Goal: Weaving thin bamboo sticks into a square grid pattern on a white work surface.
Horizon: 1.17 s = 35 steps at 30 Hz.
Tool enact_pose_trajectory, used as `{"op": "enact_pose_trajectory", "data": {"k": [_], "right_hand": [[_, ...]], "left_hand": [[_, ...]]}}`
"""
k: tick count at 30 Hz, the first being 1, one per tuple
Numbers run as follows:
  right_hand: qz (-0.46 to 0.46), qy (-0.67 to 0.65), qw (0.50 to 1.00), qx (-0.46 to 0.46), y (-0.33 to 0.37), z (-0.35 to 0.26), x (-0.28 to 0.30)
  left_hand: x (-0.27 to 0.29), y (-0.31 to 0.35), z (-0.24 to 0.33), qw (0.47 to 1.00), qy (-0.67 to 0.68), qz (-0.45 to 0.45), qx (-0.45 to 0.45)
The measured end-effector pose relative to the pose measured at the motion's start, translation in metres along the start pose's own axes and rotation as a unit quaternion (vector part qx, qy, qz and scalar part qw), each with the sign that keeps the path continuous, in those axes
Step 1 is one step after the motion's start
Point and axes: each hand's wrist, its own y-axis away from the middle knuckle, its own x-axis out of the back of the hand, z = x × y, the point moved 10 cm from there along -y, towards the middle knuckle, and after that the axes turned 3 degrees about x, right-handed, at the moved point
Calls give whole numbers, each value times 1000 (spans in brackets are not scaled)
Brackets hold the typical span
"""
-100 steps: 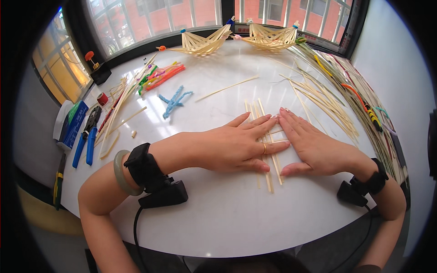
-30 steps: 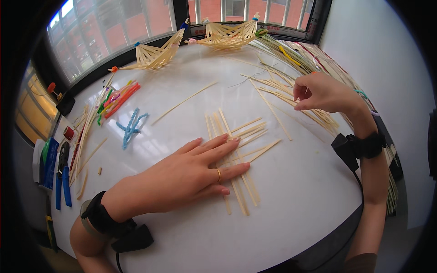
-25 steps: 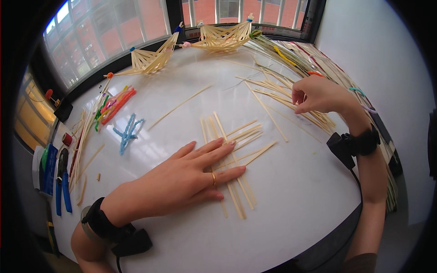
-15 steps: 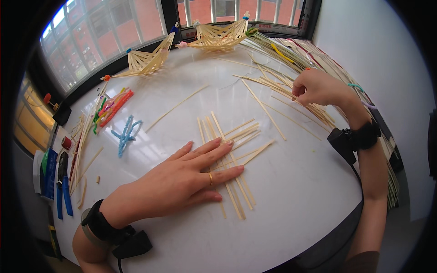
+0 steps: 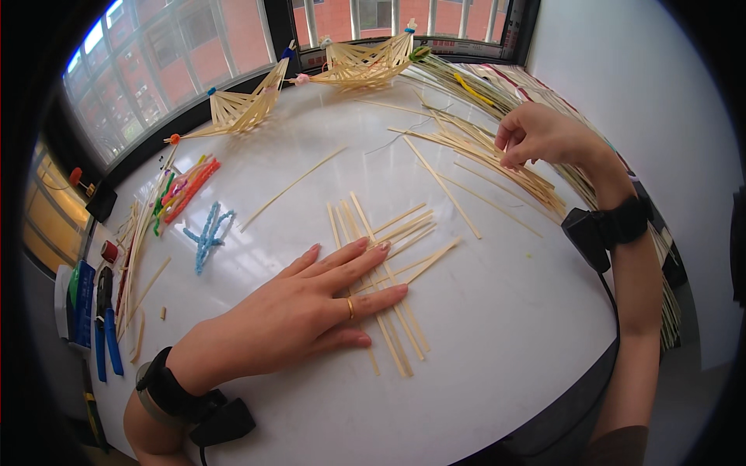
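Observation:
My left hand (image 5: 287, 303) lies flat with its fingers spread, pressing on a criss-cross of thin pale bamboo strips (image 5: 410, 330) in the middle of the table. Several strips run lengthwise and others cross them, jutting out to the right; part of the crossing is hidden under my fingers. My right hand (image 5: 553, 133) hovers at the far right above a loose pile of similar strips (image 5: 536, 190). Its thumb and forefinger are pinched, and whatever they hold, if anything, cannot be made out.
Two woven strip pieces (image 5: 241, 113) stand by the window. Blue fuzzy pipe cleaners (image 5: 207, 237) and a coloured bunch (image 5: 190, 190) lie at left, near blue-handled pliers (image 5: 107, 334). Long stalks (image 5: 466, 87) line the right edge. Single strips (image 5: 294, 189) lie scattered.
My right hand has lifted slightly from the strip pile, its fingers still pinched. The left hand stays on the crossed strips. The whole view has shifted a little.

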Motion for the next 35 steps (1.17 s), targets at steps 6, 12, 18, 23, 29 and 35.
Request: {"op": "enact_pose_trajectory", "data": {"k": [6,12,18,23,29,35], "right_hand": [[0,-2,1000,14,-3,2,3],[122,-55,991,-25,2,10,25],[90,117,989,-2,-8,31,24],[25,66,995,-75,-13,51,3],[8,22,1000,8,-11,28,7],[23,-60,998,-27,-3,29,14]], "left_hand": [[0,0,-1,1000,3,-2,4],[2,-1,0,999,30,-11,22],[1,-2,0,1000,-4,-19,10],[0,-2,0,1000,-6,-24,13],[3,-3,-2,998,42,-15,32],[2,-2,-2,999,41,-16,32]]}}
